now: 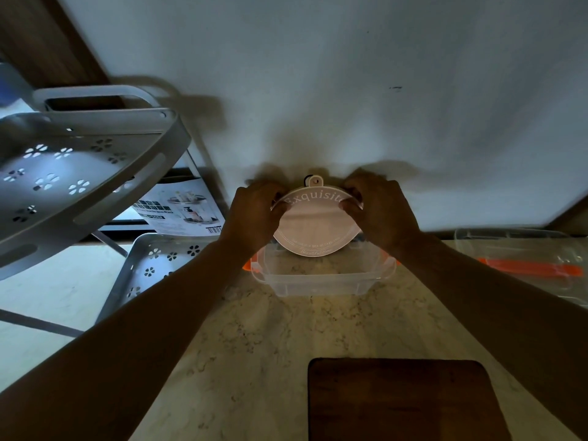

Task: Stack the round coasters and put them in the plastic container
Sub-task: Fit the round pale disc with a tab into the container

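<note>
Both my hands hold a round pale pink coaster (313, 227) with white lettering and a small hanging tab at its far edge. My left hand (254, 211) grips its left rim and my right hand (380, 211) grips its right rim. The coaster is tilted, its near edge dipping over the far side of a clear plastic container (321, 283) with orange side latches that stands on the marble counter. Whether more coasters lie stacked under the top one cannot be told. The container's visible inside looks bare.
A grey tiered rack with flower-shaped cutouts (79, 173) stands at the left, with a printed box (181, 208) behind it. The container's clear lid with an orange handle (525, 265) lies at the right. A dark wooden board (404, 399) sits near the counter's front edge.
</note>
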Available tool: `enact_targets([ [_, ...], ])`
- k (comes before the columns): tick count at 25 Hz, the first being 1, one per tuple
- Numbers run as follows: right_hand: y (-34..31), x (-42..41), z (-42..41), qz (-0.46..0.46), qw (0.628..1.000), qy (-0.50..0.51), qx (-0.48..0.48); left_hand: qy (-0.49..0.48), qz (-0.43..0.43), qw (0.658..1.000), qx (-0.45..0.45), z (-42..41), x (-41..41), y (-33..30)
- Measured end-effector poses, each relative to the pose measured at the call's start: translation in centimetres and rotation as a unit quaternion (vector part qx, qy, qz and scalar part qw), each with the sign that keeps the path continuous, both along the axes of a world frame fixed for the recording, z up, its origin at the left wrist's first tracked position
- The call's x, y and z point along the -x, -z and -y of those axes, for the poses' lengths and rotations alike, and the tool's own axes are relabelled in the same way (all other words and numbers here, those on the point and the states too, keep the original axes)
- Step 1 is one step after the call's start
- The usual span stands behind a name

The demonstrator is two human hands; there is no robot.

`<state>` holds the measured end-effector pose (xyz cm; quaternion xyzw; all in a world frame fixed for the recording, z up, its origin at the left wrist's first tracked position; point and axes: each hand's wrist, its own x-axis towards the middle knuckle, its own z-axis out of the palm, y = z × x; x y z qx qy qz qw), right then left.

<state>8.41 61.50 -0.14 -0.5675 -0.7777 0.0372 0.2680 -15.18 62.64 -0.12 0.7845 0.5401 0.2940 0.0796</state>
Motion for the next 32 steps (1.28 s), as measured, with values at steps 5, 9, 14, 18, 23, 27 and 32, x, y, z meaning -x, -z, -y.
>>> enact_targets([
  [5, 0.2, -0.5, 0.4, -0.029, 1.0, -0.005, 0.008, -0.002, -0.003, 1.0, -0.014, 0.5, -0.1, 0.3],
  [9, 0.1, -0.4, 0.5, -0.022, 1.0, 0.0, 0.012, 0.012, 0.002, 1.0, -0.021, 0.7, 0.0, 0.5],
  [14, -0.7, 1.3, 0.3, -0.04, 0.998, 0.003, -0.053, 0.003, -0.008, 1.0, -0.027, 0.7, -0.3, 0.2],
  [18, -1.0, 2.8, 0.4, -0.046, 0.997, 0.0, -0.063, 0.022, -0.028, 0.997, -0.069, 1.2, -1.5, -0.4],
  [23, -1.2, 2.9, 0.2, -0.058, 0.996, 0.004, -0.07, 0.042, -0.074, 0.992, -0.091, 0.4, -2.7, -1.5],
  [27, -1.3, 2.9, 0.0, -0.077, 0.995, 0.009, -0.062, 0.049, -0.073, 0.992, -0.088, 0.3, -2.8, -1.6],
  [32, -1.0, 2.5, -0.2, -0.087, 0.995, 0.0, -0.045, 0.078, -0.097, 0.988, -0.092, -0.1, -2.4, -1.6],
])
